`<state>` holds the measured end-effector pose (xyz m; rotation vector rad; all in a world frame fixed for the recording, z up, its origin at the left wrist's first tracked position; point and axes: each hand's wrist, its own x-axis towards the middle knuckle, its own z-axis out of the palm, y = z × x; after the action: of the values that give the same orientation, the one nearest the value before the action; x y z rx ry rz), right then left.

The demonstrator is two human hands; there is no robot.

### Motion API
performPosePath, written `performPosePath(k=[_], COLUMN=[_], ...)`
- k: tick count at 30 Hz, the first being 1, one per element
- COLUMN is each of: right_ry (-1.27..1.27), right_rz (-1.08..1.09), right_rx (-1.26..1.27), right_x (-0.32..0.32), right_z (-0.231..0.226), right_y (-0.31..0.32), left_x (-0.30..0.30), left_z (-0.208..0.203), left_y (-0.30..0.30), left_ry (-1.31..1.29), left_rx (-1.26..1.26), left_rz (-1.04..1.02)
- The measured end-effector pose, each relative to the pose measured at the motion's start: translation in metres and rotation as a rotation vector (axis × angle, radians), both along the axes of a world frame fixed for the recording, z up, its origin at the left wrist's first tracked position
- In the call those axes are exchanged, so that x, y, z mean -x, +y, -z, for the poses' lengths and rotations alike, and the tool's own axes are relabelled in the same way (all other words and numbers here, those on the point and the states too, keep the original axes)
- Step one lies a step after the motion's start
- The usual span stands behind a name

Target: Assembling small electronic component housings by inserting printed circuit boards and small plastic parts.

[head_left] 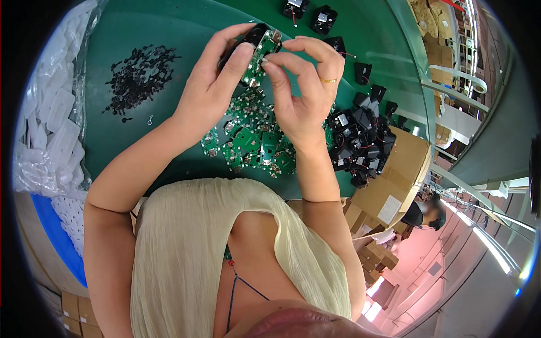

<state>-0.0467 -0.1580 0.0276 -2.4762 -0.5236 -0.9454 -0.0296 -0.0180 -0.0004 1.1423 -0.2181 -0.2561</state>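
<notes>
Above the far part of the table, my left hand (209,90) is closed round a black plastic housing (256,32). Its thumb presses on a green circuit board (260,59) that lies against the housing's open side. From the right, my right hand (309,84) meets the board's edge with thumb and index finger pinched together. The fingertips hide whatever small part may be between them. Below both hands, a heap of similar green circuit boards (246,141) covers the tabletop.
Small black plastic pieces (143,79) lie heaped at left, near a little metal eyelet (150,120). Clear plastic parts (56,112) fill a bag at the table's left edge. Black housings with wires (360,132) are piled at right, beside a cardboard box (403,163). A person (425,213) is in the background.
</notes>
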Motion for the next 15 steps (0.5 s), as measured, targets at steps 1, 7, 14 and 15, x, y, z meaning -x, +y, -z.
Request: performPosePath(k=[1,7,14,15], right_ry=[0.013,0.031,0.078,0.074], right_rz=[0.007,0.014,0.058,0.061], right_rx=[0.015,0.068,0.134,0.135], right_x=[-0.001,-0.003,0.003,0.003], right_z=[-0.001,-0.004,-0.004,-0.004], right_y=[-0.001,0.002,0.013,0.011], left_x=[0.000,0.003,0.004,0.004], left_z=[-0.001,0.007,0.015,0.014], left_y=[0.003,-0.001,-0.002,-0.002], left_ry=[-0.036,-0.192,-0.205,-0.199], left_rx=[-0.032,-0.082,-0.046,-0.056], left_rz=[0.041,0.026,-0.014,-0.017])
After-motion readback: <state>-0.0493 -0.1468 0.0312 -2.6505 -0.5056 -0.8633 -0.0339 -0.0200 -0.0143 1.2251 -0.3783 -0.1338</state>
